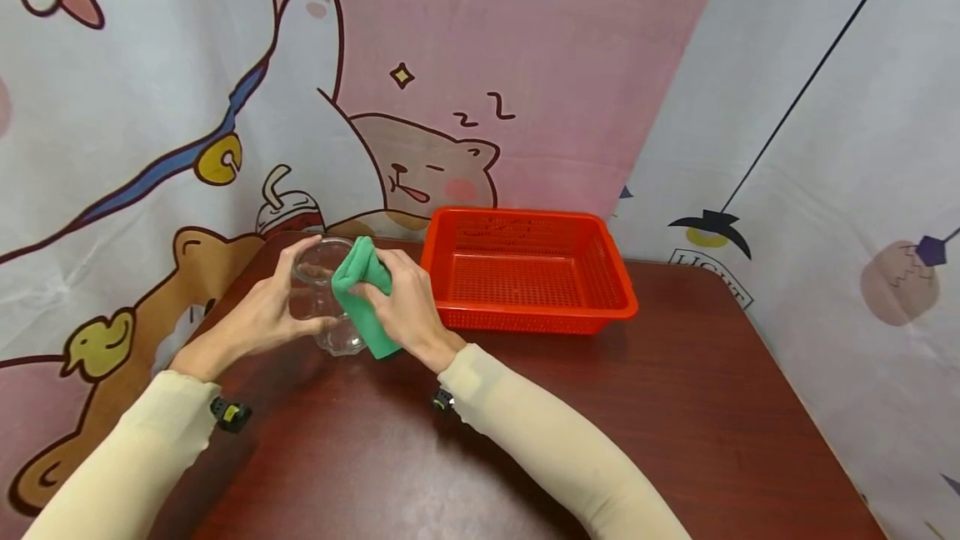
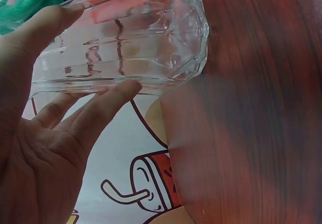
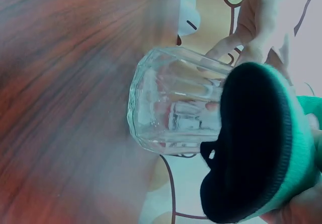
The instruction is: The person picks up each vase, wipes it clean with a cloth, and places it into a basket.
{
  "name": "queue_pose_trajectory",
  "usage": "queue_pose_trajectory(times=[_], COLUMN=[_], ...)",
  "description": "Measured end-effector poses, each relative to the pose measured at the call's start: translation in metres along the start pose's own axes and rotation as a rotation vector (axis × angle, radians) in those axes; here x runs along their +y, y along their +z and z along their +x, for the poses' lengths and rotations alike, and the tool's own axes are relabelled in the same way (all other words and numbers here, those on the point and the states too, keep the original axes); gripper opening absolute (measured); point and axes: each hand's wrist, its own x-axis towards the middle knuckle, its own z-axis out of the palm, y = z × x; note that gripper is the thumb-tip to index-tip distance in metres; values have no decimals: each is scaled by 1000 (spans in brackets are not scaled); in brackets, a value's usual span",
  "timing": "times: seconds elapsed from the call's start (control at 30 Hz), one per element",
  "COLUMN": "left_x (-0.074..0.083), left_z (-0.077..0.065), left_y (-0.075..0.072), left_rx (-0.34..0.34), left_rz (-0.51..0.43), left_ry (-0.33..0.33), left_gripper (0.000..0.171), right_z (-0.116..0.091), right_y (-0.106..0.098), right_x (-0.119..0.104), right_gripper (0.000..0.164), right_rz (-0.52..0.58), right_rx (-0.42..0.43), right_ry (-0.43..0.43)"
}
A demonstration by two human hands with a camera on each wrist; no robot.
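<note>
Gripping a faceted clear glass jar (image 1: 324, 300) from opposite sides in the left hand (image 1: 266, 311), mouth upward, near the far-left corner of the dark red wood-grain table (image 1: 675, 407). Cannot tell whether resting on the surface or lifted just above. Pinching a folded green cloth (image 1: 367, 323) in the right hand (image 1: 408, 298), right by the jar's rim; cannot tell whether touching the glass. Working just left of a red perforated plastic basket (image 1: 525, 317), set along the middle of the table's far edge. Dressed in cream sleeves (image 1: 540, 432). Backed beyond the far edge by a cartoon-print curtain (image 1: 540, 65).
</note>
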Motion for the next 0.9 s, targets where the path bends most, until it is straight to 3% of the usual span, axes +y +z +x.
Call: queue_pose_trajectory(times=[0.23, 0.47, 0.73, 0.9], left_x=[0, -2, -2, -1], left_z=[-1, 0, 1, 2], left_y=[-1, 0, -2, -3], left_rx=[-7, -15, -32, -38], left_rz=[9, -40, -35, -24], left_ry=[-30, 10, 7, -12], left_gripper=[123, 122, 119, 119], right_z=[2, 2, 1, 1], right_y=[0, 2, 4, 4], right_x=[1, 2, 3, 5], right_gripper=[41, 42, 37, 25], right_rz=[30, 49, 34, -15], right_rx=[1, -21, -62, -82], right_ry=[3, 13, 49, 22])
